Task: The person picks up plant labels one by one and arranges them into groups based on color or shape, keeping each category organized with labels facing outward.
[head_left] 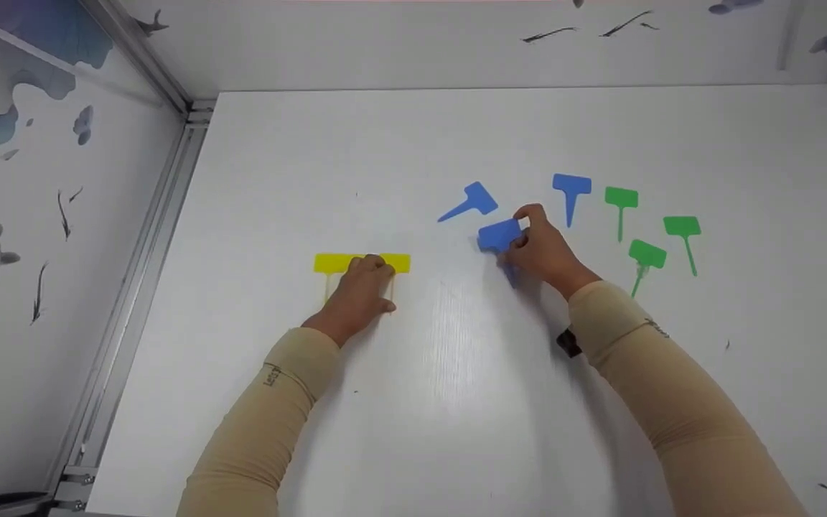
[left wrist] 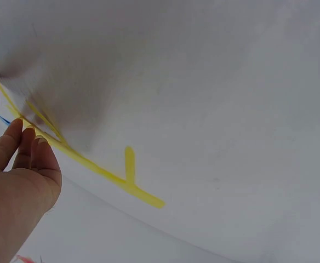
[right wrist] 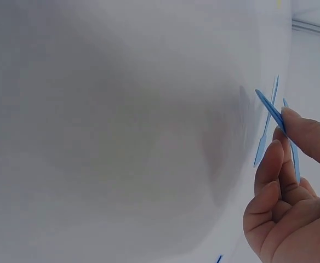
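Note:
Three yellow T-shaped plant labels [head_left: 327, 263] lie side by side on the white table, their heads in a row. My left hand [head_left: 360, 291] rests over them, fingertips touching the heads [left wrist: 86, 162] and the thumb held apart near a stem. Part of the row is hidden under this hand. To the right, my right hand [head_left: 546, 251] pinches a blue T-shaped plant label [head_left: 498, 235] between thumb and fingers, tilted just above the table; the right wrist view shows this blue label [right wrist: 269, 108] edge-on. Two more blue labels [head_left: 482, 197] lie close beyond that hand.
Three green T-shaped labels [head_left: 647, 254] lie right of the right hand, one near the sleeve. A white panel [head_left: 413, 50] stands behind the table [head_left: 277, 158]. Another panel with a metal frame [head_left: 144, 266] borders the left side.

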`<state>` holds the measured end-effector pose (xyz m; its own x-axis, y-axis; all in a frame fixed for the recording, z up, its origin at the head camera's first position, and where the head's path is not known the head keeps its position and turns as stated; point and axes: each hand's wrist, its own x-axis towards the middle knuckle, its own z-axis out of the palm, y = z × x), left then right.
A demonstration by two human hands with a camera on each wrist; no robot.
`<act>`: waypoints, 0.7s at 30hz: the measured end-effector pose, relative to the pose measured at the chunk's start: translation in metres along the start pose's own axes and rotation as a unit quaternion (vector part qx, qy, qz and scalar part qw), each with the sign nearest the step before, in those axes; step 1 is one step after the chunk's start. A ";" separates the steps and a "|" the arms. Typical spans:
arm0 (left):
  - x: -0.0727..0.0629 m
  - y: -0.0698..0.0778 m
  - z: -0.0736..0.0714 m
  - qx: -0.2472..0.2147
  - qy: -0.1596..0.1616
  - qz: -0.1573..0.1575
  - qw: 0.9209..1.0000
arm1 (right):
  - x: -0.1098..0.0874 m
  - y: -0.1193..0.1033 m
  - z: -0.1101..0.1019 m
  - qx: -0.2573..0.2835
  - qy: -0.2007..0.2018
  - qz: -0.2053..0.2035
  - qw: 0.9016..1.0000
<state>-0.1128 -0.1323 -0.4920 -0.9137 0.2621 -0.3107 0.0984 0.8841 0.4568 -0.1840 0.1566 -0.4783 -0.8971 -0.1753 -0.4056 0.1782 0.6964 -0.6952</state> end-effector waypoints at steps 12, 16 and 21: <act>-0.002 0.001 -0.001 0.005 0.001 0.002 1.000 | -0.004 -0.004 0.006 0.019 0.008 -0.007 1.000; -0.002 0.000 0.000 0.005 0.004 0.010 1.000 | -0.006 -0.003 0.008 0.014 0.015 -0.027 0.999; -0.001 0.000 0.000 0.001 0.004 0.010 1.000 | -0.007 -0.005 0.011 0.010 0.016 -0.030 0.999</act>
<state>-0.1123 -0.1330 -0.4916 -0.9148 0.2770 -0.2941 0.1181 0.8795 0.4610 -0.1739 0.1471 -0.4785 -0.9188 -0.1944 -0.3435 0.1308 0.6711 -0.7297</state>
